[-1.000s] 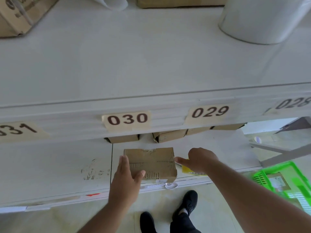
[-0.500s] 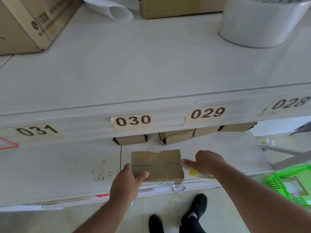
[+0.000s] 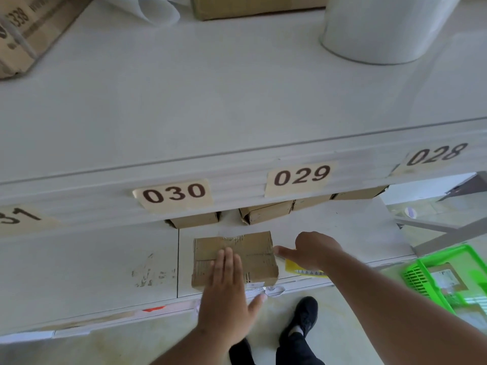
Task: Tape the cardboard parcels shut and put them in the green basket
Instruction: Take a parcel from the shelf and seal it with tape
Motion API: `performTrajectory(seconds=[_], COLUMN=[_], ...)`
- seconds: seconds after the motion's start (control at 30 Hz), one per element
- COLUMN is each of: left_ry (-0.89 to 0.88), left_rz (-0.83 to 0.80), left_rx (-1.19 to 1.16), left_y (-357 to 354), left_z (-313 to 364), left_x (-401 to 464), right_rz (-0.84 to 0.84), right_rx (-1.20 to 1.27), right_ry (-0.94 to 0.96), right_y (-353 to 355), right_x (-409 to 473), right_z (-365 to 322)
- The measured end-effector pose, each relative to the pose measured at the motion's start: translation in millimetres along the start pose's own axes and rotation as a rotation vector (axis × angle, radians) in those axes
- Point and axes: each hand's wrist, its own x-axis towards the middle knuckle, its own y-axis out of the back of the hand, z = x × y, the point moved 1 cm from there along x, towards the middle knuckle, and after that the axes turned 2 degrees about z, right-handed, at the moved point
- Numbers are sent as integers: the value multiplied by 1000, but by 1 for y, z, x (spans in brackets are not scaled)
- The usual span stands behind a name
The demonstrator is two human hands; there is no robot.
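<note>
The left hand lies flat on top of the cardboard parcel, fingers straight and together, thumb spread out over the shelf's front edge. The right hand sits just to the right of the parcel with its fingers curled around a yellow tape dispenser, thumb stretched out to touch the parcel's right side; the dispenser's toothed edge shows below the wrist. The parcel rests near the front edge of the lower white shelf, its top flaps crossed by clear tape. Behind it, further cardboard boxes stand in a row under the upper shelf, whose front lip carries number labels 030, 029 and 028. On the upper shelf are a large white roll and more cartons. To the right, down on the pale floor, the green basket already holds a parcel. Black shoes show below.
</note>
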Motion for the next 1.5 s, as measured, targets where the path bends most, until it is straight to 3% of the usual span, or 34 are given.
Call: performTrajectory(seconds=[0.2, 0.3, 0.43, 0.6, 0.87, 0.97, 1.1, 1.33, 1.5], left_ry=[-367, -348, -226, -303, -308, -185, -3, 172, 193], left_rz=[-129, -112, -228, -215, -14, -26, -118, -210, -281], left_rx=[-130, -277, 68, 236, -491, -757, -844, -618, -535], left_y=[4, 22, 36, 40, 92, 85, 76, 77, 82], left_z=[41, 42, 34, 37, -25, -58, -101, -148, -155], left_x=[31, 44, 69, 85, 56, 40, 18, -5, -2], right_rz=[-3, -23, -18, -18, 6, -37, 16, 76, 64], right_rx=[-8, -26, 8, -8, 162, 205, 167, 98, 14], right_ry=[-15, -20, -42, -34, 208, 289, 416, 495, 467], right_y=[2, 0, 0, 9, 110, 135, 130, 113, 118], right_x=[3, 5, 5, -2, -56, -83, -88, -85, -80], right_z=[2, 3, 2, 2, -19, -49, -111, -191, -202])
